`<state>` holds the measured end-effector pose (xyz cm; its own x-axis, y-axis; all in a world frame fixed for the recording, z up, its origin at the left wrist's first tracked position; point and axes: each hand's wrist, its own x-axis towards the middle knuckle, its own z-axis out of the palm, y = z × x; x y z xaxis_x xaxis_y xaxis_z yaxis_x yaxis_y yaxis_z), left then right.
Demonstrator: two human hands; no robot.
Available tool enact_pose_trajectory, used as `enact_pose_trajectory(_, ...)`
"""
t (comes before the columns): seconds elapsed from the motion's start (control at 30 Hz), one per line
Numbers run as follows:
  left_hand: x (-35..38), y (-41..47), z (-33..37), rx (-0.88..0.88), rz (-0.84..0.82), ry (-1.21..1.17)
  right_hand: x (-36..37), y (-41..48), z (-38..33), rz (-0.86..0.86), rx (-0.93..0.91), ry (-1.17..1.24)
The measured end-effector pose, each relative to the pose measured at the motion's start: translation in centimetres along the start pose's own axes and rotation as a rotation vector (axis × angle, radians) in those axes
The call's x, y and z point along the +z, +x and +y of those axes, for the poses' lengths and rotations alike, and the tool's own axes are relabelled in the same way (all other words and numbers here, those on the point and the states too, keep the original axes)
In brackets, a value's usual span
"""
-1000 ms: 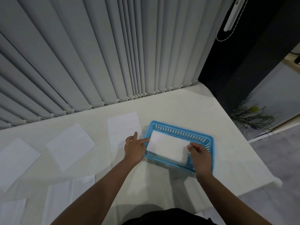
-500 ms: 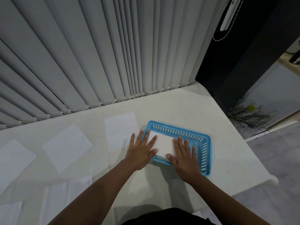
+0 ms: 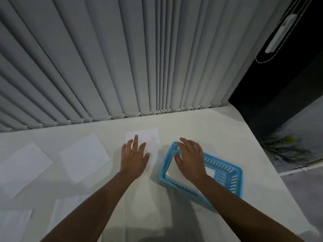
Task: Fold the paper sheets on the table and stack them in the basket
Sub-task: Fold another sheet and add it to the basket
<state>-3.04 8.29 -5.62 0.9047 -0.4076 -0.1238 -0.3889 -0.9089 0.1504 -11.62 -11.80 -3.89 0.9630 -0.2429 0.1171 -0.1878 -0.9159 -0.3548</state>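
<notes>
A blue plastic basket (image 3: 225, 173) stands on the white table, right of centre, with folded white paper (image 3: 210, 172) lying in it. My right hand (image 3: 190, 158) hovers over the basket's far left corner, fingers spread, holding nothing. My left hand (image 3: 134, 158) is spread flat over the near part of an unfolded white sheet (image 3: 150, 137) just left of the basket. Two more sheets (image 3: 85, 156) (image 3: 22, 165) lie further left. Other sheets (image 3: 64, 208) (image 3: 12, 222) lie near the front left edge.
Grey vertical blinds (image 3: 122, 58) hang right behind the table (image 3: 201, 123). The table's right edge drops to a dark gap and a floor with a dry plant (image 3: 286, 151). My forearms cross the front of the table.
Both hands left the folded paper in the basket. The left hand moved left onto the loose sheet; the right hand lifted toward the basket's far left corner. The view tilted up.
</notes>
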Motion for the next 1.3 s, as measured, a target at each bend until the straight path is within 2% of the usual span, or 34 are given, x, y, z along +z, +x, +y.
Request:
enact_pose_trajectory(0.27,-1.4,5.1,-5.7,-0.132,-0.239,0.05,4.2,11.7,-4.9,-0.272,-0.085,-0.113)
enact_pose_trajectory(0.53,-0.3,9.8,-6.7,-0.09,-0.267,-0.179,8.2,16.1,-5.4,-0.541,-0.068,-0.257)
enact_pose_trajectory(0.67,0.1,10.4,-5.8,-0.122,-0.215,-0.222,8.3,16.6,-5.4,-0.529,-0.052,-0.192)
enact_pose_trajectory(0.83,0.1,10.7,-6.1,-0.132,-0.214,-0.233,8.0,16.6,-4.6,-0.485,0.085,0.031)
enact_pose_trajectory(0.97,-0.4,9.3,-6.3,-0.071,-0.118,-0.276,6.8,15.5,-4.1,-0.378,0.001,0.123)
enact_pose_trajectory(1.13,-0.6,6.0,-6.7,-0.004,-0.086,-0.392,5.0,11.7,-3.5,-0.337,-0.199,-0.03)
enact_pose_trajectory(1.3,-0.6,3.4,-6.5,0.016,-0.145,-0.266,3.9,8.1,-3.4,-0.426,-0.275,-0.153)
